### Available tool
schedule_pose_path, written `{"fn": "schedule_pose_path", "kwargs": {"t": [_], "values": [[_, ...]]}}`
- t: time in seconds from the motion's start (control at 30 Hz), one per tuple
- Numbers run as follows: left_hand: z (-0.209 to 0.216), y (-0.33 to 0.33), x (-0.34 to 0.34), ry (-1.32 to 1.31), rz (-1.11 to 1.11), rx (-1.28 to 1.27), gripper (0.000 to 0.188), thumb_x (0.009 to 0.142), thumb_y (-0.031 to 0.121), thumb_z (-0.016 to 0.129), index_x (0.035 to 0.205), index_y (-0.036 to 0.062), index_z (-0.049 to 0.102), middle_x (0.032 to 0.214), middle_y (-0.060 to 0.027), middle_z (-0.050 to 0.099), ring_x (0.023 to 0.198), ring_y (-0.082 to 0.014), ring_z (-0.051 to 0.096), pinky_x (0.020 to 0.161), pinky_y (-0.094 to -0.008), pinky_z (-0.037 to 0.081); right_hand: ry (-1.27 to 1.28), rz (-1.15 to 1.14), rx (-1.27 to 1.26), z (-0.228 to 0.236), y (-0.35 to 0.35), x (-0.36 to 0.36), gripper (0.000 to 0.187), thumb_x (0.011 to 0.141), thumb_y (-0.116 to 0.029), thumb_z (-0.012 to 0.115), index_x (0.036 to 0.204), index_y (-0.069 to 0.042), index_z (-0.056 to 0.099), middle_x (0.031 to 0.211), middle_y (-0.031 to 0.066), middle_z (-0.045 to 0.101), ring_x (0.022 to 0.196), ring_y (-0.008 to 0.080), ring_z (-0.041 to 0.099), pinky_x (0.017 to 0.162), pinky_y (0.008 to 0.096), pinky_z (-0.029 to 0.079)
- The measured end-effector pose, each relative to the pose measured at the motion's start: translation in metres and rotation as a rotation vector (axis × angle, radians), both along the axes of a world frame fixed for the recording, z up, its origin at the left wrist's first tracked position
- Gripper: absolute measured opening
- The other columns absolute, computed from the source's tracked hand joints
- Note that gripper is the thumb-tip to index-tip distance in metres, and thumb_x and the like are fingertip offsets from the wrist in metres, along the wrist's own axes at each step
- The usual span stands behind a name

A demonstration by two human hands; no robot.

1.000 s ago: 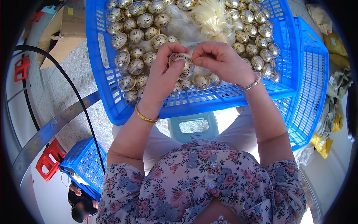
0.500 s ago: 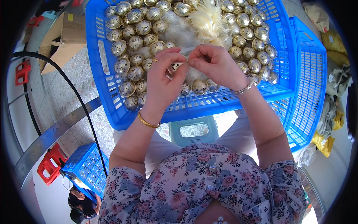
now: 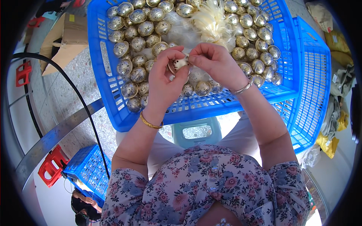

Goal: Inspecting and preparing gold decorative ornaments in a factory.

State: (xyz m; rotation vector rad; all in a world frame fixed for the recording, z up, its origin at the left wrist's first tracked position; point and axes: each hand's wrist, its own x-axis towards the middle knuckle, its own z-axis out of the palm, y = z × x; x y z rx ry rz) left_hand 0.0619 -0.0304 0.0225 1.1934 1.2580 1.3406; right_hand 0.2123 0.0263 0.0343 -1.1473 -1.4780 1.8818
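Observation:
My left hand (image 3: 164,84) grips a round gold, perforated ball (image 3: 177,64) between thumb and fingers. At the ball's right edge, my right hand (image 3: 222,68) has its thumb and forefinger pinched together; what lies between them is too small to make out. Both hands are over the near part of a blue plastic basket (image 3: 196,113). Many similar rimmed metal balls (image 3: 145,28) lie piled inside it, to the left and right. A bunch of cream feathers (image 3: 212,28) rests in the middle, beyond my hands, with wispy white feathers (image 3: 179,32) around it.
Another blue basket (image 3: 311,75) stands at the right, beside several bags (image 3: 333,124). A cardboard box (image 3: 66,39) is at the far left, near a black cable (image 3: 81,98). At lower left are a red stool (image 3: 52,167), a blue crate (image 3: 88,165) and another person (image 3: 85,205).
The ball in my left hand has turned and shows more of its dotted face. My right fingertips have shifted slightly at its edge. The person at lower left has moved a little.

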Motion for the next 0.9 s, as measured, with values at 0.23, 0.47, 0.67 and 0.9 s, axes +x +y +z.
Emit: {"fn": "schedule_pose_path", "kwargs": {"t": [0.23, 0.47, 0.67, 0.9], "values": [[-0.009, 0.0, -0.004, 0.085, 0.003, 0.05, 0.015, 0.078, -0.001, 0.058, 0.092, 0.0031, 0.055, 0.108, -0.0065, 0.055, 0.078, -0.0068, 0.049, 0.065, -0.0177, 0.04, -0.013, 0.017, 0.024, -0.004, -0.003, -0.003, 0.013, 0.084, -0.013, 0.057, 0.088, -0.001, 0.058, 0.077, -0.0027, 0.055, 0.072, 0.0029, 0.048, 0.063, 0.018, 0.041], [-0.011, 0.006, -0.015, -0.347, 0.155, -0.311, 0.009, 0.088, 0.009, 0.05, 0.093, 0.004, 0.055, 0.105, -0.0051, 0.057, 0.085, -0.0086, 0.054, 0.071, -0.022, 0.046, 0.157, -0.03, -0.271, 0.009, 0.008, 0.006, 0.019, 0.086, -0.014, 0.053, 0.098, 0.0, 0.058, 0.078, 0.0026, 0.058, 0.059, 0.0041, 0.042, 0.054, 0.0173, 0.036], [-0.01, 0.008, -0.019, -0.518, 0.23, -0.378, 0.01, 0.089, 0.011, 0.049, 0.095, 0.004, 0.054, 0.104, -0.0041, 0.057, 0.08, -0.0076, 0.054, 0.067, -0.0199, 0.047, 0.368, 0.004, -0.252, 0.013, 0.024, 0.028, 0.023, 0.083, -0.012, 0.051, 0.101, 0.002, 0.057, 0.081, 0.0074, 0.061, 0.055, 0.0066, 0.04, 0.052, 0.0189, 0.034], [-0.02, 0.006, -0.019, -0.409, 0.191, -0.364, 0.015, 0.089, 0.014, 0.05, 0.099, 0.0052, 0.057, 0.089, 0.0009, 0.057, 0.07, -0.0021, 0.049, 0.055, -0.0159, 0.04, 0.569, -0.015, -0.196, 0.023, 0.033, 0.047, 0.036, 0.076, -0.009, 0.045, 0.107, 0.006, 0.054, 0.091, 0.0176, 0.062, 0.068, 0.0166, 0.056, 0.064, 0.0242, 0.045]]}}
